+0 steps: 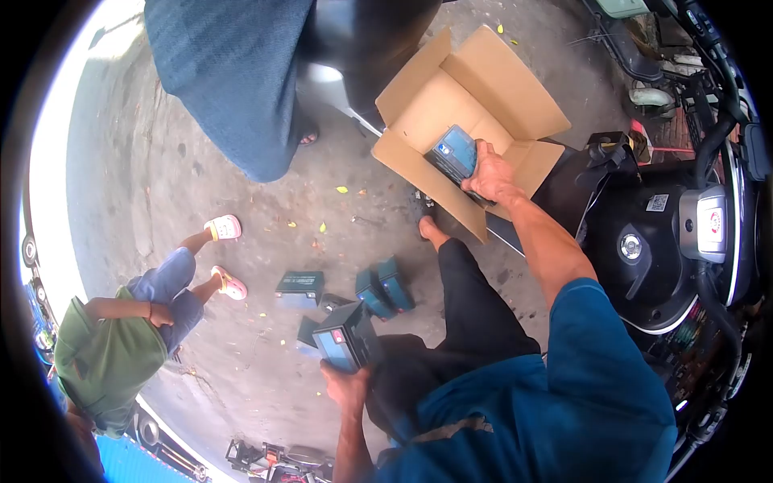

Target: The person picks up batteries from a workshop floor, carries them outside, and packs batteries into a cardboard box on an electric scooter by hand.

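My right hand (493, 175) grips a dark block-shaped battery (456, 153) with a blue label, inside an open cardboard box (515, 80). The box's flaps stand spread outward. My left hand (346, 385) is closed around the lower end of a second battery (342, 334), held up beside my knee. On the ground past it lie several more batteries: one flat (300, 286), a pair close together (385, 287), and another partly hidden behind the one in my left hand.
A black motor scooter (636, 241) stands close on my right, beside the box. At the left is a person in a green shirt (105, 354) and pink clogs. Another person's dark blue clothing (233, 80) fills the upper left. Scattered leaves (341, 190) lie on the pavement.
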Motion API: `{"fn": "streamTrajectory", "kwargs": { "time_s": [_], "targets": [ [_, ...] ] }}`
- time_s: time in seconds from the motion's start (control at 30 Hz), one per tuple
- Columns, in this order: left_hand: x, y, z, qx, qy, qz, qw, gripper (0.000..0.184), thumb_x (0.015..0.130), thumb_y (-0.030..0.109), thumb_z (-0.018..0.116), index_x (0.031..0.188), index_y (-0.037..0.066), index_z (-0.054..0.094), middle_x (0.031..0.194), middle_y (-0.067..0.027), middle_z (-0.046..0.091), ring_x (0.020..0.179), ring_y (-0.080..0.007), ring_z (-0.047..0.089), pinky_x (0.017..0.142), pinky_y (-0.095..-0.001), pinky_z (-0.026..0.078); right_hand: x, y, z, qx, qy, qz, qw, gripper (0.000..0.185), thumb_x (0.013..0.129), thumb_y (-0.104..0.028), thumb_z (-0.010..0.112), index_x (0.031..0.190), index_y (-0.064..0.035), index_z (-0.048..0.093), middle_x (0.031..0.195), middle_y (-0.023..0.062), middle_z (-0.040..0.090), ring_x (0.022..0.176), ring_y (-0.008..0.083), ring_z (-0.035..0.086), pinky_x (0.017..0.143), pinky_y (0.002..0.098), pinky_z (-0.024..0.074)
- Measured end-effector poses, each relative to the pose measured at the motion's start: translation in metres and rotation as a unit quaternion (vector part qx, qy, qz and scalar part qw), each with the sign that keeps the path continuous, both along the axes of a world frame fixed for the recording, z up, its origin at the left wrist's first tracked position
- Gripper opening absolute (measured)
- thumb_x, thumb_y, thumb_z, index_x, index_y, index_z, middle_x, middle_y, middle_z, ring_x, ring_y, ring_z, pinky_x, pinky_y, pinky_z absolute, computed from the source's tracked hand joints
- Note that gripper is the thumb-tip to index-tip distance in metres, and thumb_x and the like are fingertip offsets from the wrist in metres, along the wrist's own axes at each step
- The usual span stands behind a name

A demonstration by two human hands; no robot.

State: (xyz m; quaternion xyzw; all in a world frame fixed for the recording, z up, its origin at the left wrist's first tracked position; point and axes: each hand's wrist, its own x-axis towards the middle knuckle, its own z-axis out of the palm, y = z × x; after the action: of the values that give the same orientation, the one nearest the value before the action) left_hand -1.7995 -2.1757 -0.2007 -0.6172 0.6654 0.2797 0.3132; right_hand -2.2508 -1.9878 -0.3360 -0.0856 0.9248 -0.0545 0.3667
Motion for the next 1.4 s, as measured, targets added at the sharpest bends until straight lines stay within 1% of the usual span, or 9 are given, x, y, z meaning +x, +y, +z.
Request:
{"fn": "streamTrajectory", "kwargs": {
  "time_s": [0.37, 0.47, 0.63, 0.83, 1.0, 1.13, 1.2, 1.3, 1.4],
  "targets": [
    [-0.089, -0.031, 0.029, -0.037, 0.114, -0.119, 0.986, 0.098, 0.055, 0.022, 0.085, 0.137, -0.004, 0.036, 0.11, -0.0285, 0.064, 0.101, -0.0444, 0.064, 0.088, -0.0452, 0.051, 0.034, 0.026, -0.011, -0.132, 0.124, -0.067, 0.981, 0.085, 0.074, -0.031, 0.082, 0.142, -0.0047, 0.038, 0.136, 0.0207, 0.047, 0.123, 0.0383, 0.051, 0.104, 0.0455, 0.0436],
    [-0.132, -0.04, 0.051, -0.009, 0.133, -0.147, 0.98, 0.098, 0.056, 0.023, 0.086, 0.137, -0.004, 0.037, 0.109, -0.0276, 0.064, 0.099, -0.0437, 0.065, 0.085, -0.0449, 0.052, 0.059, -0.027, 0.072, -0.302, 0.133, -0.165, 0.93, 0.082, 0.08, -0.039, 0.081, 0.14, -0.0032, 0.039, 0.135, 0.0232, 0.05, 0.126, 0.0368, 0.051, 0.105, 0.0434, 0.0422],
    [-0.202, -0.037, 0.09, 0.007, 0.245, -0.236, 0.94, 0.084, 0.061, 0.02, 0.08, 0.129, -0.006, 0.038, 0.109, -0.0248, 0.057, 0.099, -0.0447, 0.06, 0.082, -0.0502, 0.051, 0.177, -0.05, 0.069, -0.358, -0.299, -0.572, 0.675, 0.077, 0.096, -0.065, 0.045, 0.146, -0.0062, 0.042, 0.143, 0.0149, 0.047, 0.133, 0.0296, 0.042, 0.111, 0.0483, 0.0313],
    [-0.297, -0.035, 0.087, 0.0, 0.365, -0.473, 0.802, 0.086, 0.056, 0.015, 0.082, 0.129, -0.005, 0.042, 0.106, -0.0207, 0.058, 0.092, -0.0397, 0.061, 0.079, -0.0444, 0.052, 0.123, -0.05, 0.062, -0.574, -0.296, -0.687, 0.334, 0.075, 0.097, -0.063, 0.046, 0.142, -0.0026, 0.047, 0.14, 0.0119, 0.052, 0.127, 0.0253, 0.051, 0.105, 0.0387, 0.0417],
    [-0.403, -0.022, 0.053, 0.029, 0.425, -0.642, 0.637, 0.078, 0.055, 0.01, 0.077, 0.125, -0.007, 0.047, 0.103, -0.0185, 0.057, 0.088, -0.0349, 0.06, 0.075, -0.0428, 0.052, 0.069, -0.011, 0.024, -0.709, -0.199, -0.588, 0.335, 0.056, 0.1, -0.05, 0.041, 0.137, -0.0089, 0.051, 0.136, 0.0102, 0.054, 0.126, 0.027, 0.052, 0.104, 0.0421, 0.0438],
    [-0.463, 0.012, 0.01, 0.025, 0.433, -0.737, 0.518, 0.068, 0.058, 0.007, 0.073, 0.121, -0.006, 0.053, 0.101, -0.0176, 0.06, 0.088, -0.0335, 0.064, 0.075, -0.0424, 0.053, 0.092, 0.003, 0.04, -0.528, -0.159, -0.791, 0.267, 0.066, 0.093, -0.061, 0.046, 0.14, -0.0152, 0.047, 0.139, 0.0076, 0.05, 0.133, 0.0281, 0.043, 0.109, 0.055, 0.036],
    [-0.485, 0.027, -0.008, 0.031, 0.428, -0.777, 0.462, 0.064, 0.06, 0.009, 0.074, 0.12, -0.006, 0.055, 0.103, -0.0175, 0.062, 0.09, -0.0338, 0.066, 0.076, -0.0413, 0.055, 0.105, 0.017, 0.02, -0.439, -0.21, -0.828, 0.278, 0.091, 0.091, -0.067, 0.047, 0.151, -0.007, 0.015, 0.155, 0.0137, 0.024, 0.145, 0.0296, 0.027, 0.117, 0.0536, 0.0241],
    [-0.51, 0.038, -0.01, 0.089, 0.333, -0.816, 0.465, 0.062, 0.063, 0.012, 0.076, 0.12, -0.005, 0.056, 0.107, -0.0187, 0.063, 0.092, -0.0357, 0.067, 0.077, -0.0408, 0.056, 0.114, 0.03, -0.009, -0.433, -0.288, -0.81, 0.271, 0.121, 0.083, -0.073, 0.059, 0.155, 0.0003, -0.004, 0.163, 0.0175, 0.007, 0.152, 0.0334, 0.014, 0.121, 0.0548, 0.017],
    [-0.525, 0.038, -0.016, 0.11, 0.312, -0.8, 0.5, 0.064, 0.064, 0.012, 0.077, 0.122, -0.005, 0.055, 0.11, -0.0194, 0.063, 0.093, -0.0367, 0.067, 0.078, -0.041, 0.056, 0.123, 0.036, -0.022, -0.403, -0.254, -0.827, 0.298, 0.11, 0.085, -0.071, 0.058, 0.152, -0.0007, 0.007, 0.156, 0.0188, 0.021, 0.145, 0.0354, 0.025, 0.116, 0.0547, 0.0267]
  ]
}}
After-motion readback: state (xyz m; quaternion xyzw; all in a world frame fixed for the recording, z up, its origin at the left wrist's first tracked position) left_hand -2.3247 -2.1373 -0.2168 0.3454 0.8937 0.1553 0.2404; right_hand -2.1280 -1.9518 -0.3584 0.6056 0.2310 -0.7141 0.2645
